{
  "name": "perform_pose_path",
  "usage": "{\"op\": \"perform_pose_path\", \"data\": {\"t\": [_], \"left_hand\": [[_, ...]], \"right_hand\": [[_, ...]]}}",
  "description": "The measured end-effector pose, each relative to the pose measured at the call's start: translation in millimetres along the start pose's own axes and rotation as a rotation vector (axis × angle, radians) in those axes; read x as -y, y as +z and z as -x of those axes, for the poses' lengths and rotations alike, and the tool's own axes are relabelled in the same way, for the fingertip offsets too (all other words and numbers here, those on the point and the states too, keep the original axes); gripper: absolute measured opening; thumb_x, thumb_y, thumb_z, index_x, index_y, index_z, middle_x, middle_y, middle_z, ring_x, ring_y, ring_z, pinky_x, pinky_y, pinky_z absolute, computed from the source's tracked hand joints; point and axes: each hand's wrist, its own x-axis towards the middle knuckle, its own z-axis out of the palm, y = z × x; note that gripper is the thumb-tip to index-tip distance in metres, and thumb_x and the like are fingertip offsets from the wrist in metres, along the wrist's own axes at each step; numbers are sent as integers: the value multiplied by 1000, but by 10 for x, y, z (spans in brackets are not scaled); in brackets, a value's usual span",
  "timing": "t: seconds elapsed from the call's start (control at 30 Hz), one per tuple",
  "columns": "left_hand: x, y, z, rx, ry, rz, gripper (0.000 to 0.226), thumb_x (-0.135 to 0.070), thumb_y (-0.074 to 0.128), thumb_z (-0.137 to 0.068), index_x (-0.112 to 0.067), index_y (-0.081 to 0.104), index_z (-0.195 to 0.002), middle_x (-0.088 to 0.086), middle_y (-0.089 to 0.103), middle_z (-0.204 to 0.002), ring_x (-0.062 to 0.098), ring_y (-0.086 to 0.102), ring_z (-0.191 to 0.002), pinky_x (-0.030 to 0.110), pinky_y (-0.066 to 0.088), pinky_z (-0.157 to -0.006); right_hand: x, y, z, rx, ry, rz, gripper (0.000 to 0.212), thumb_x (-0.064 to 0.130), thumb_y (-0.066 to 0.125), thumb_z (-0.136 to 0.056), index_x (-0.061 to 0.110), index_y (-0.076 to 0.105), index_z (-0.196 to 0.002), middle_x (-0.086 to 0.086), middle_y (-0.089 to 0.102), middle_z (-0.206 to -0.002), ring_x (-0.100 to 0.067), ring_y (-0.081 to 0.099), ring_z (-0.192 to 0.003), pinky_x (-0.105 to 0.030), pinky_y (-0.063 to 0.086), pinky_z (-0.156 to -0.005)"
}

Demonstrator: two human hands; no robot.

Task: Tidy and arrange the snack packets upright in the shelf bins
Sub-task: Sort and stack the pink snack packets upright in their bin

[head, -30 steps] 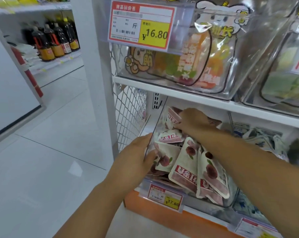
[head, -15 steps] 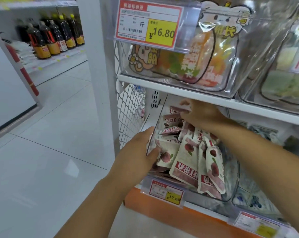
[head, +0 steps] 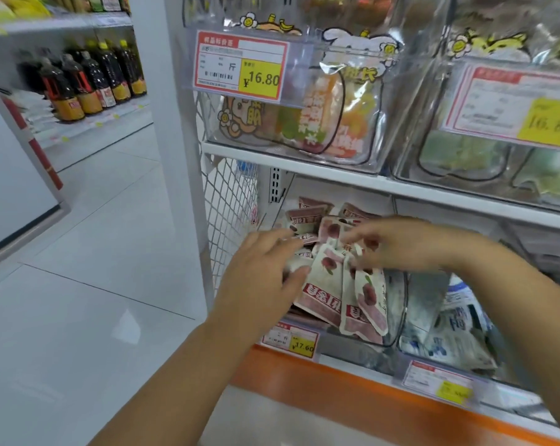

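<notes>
White-and-pink snack packets (head: pixel 324 286) with a red fruit picture fill a clear bin (head: pixel 398 304) on the lower shelf. Those at the front stand roughly upright and lean forward, while the ones further back lie jumbled. At the bin's left side my left hand (head: pixel 265 278) has its fingers stretched out, touching the packets there. From the right, my right hand (head: pixel 397 244) reaches over the bin, and its thumb and forefinger seem to pinch the top of one packet (head: pixel 345 252). The picture is blurred there.
A neighbouring bin holds blue-and-white packets (head: pixel 450 336). Overhead, a shelf board (head: pixel 336 177) carries clear bins of colourful packets (head: pixel 317 123) with price tags. A wire mesh panel (head: pixel 230 204) closes the shelf's left end. Dark bottles (head: pixel 88 85) stand across the tiled aisle.
My left hand has let go of the bin's left wall and moved in against the packets. My right hand has come forward from the back of the bin to the front packets' tops.
</notes>
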Motion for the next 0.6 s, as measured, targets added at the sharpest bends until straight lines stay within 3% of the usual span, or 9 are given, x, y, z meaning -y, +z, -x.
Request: {"op": "perform_pose_path", "data": {"t": [0.1, 0.17, 0.23, 0.27, 0.33, 0.37, 0.47, 0.53, 0.6], "left_hand": [[-156, 171, -31, 196, -25, -57, 50, -54, 53, -92, -29, 46, -136, -3, 60, -119, 19, 53, -111, 32, 44, -88], [-182, 276, -85, 274, -23, -205, 64, -57, 56, -89, -27, 38, -142, 0, 60, -122, 24, 53, -113, 37, 45, -89], [-233, 325, -146, 332, -65, -125, 72, -51, 65, -83, -30, 34, -144, -1, 62, -123, 24, 57, -113, 40, 49, -90], [-256, 351, -166, 347, -103, -32, 71, -45, 68, -80, -32, 36, -142, -2, 64, -120, 23, 60, -109, 41, 51, -88], [-290, 375, -179, 387, -176, 78, 59, -35, 71, -79, -31, 46, -132, -3, 65, -113, 21, 62, -102, 39, 52, -85], [-276, 375, -181, 402, -199, 109, 48, -32, 72, -79, -28, 54, -122, -2, 64, -111, 21, 62, -99, 36, 52, -82], [-204, 305, -182, 373, -236, 318, 19, -21, 76, -81, -22, 65, -96, 2, 59, -99, 16, 61, -83, 26, 50, -71], [-185, 242, -173, 345, -229, 387, 18, -21, 74, -84, -24, 67, -100, -6, 60, -99, 3, 59, -80, 12, 45, -67], [-161, 195, -174, 282, -212, 356, 23, -31, 68, -89, -30, 67, -112, -12, 63, -103, 0, 59, -87, 12, 44, -71]], "right_hand": [[-66, 103, 136, 62, 35, 15, 92, 55, 72, -77, 42, 18, -150, 14, 31, -153, -10, 36, -136, -23, 29, -108], [-43, 209, 52, 15, 10, 36, 106, 63, 74, -69, 37, 13, -152, 8, 29, -156, -15, 35, -138, -30, 31, -112], [12, 242, 28, 2, 26, 108, 96, 68, 74, -65, 31, 33, -144, 7, 42, -146, -17, 44, -128, -32, 38, -106], [12, 240, 25, 0, 29, 124, 80, 68, 74, -65, 30, 46, -130, 7, 51, -132, -16, 49, -116, -31, 43, -98], [-18, 193, 48, 38, 30, 119, 57, 69, 73, -64, 31, 51, -100, 10, 52, -108, -11, 49, -96, -27, 44, -83], [-66, 177, 45, 64, 24, 100, 61, 72, 73, -61, 32, 50, -100, 11, 50, -110, -9, 48, -97, -27, 43, -85], [-132, 175, 15, 52, 13, -8, 112, 80, 73, -45, 34, 36, -141, 17, 39, -144, -10, 40, -128, -32, 35, -109], [-142, 220, -36, -22, -19, -107, 105, 69, 79, -53, 33, 37, -142, 18, 42, -144, -9, 43, -128, -28, 36, -107], [-162, 220, -64, -76, -55, -232, 80, 56, 83, -60, 39, 48, -130, 21, 53, -130, -9, 51, -120, -26, 41, -99]]}}
